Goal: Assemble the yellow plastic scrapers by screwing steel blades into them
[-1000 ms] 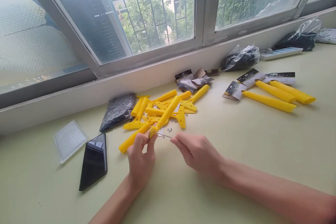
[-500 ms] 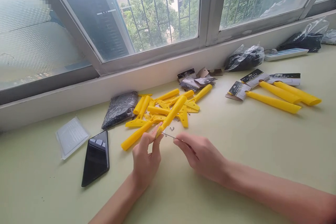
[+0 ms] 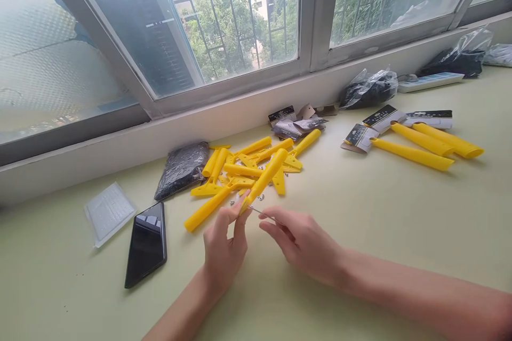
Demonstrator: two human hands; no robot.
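Between thumb and fingers, my left hand [image 3: 226, 240] pinches the head end of a yellow plastic scraper [image 3: 269, 175], its thick handle slanting up and away to the right. A thin metal rod, which looks like a hex key [image 3: 261, 213], is in my right hand [image 3: 308, 240], and its tip meets the scraper's head. Most of the rod is hidden in the right palm. Behind the hands lies a heap of yellow scraper parts [image 3: 208, 209], with small silver nuts or screws [image 3: 261, 197] scattered among them.
A black phone [image 3: 146, 245] and a clear plastic packet [image 3: 109, 210] lie at left, near a dark wrapped bag [image 3: 182, 168]. Yellow handles with cards [image 3: 416, 154] rest at right. Crumpled cards [image 3: 294, 125] and a bag of black things [image 3: 370, 89] stand along the window wall.
My right hand has shifted slightly left toward the scraper, and its thumb and index finger have parted a little along the rod. The left hand keeps its hold. The view has shifted slightly.
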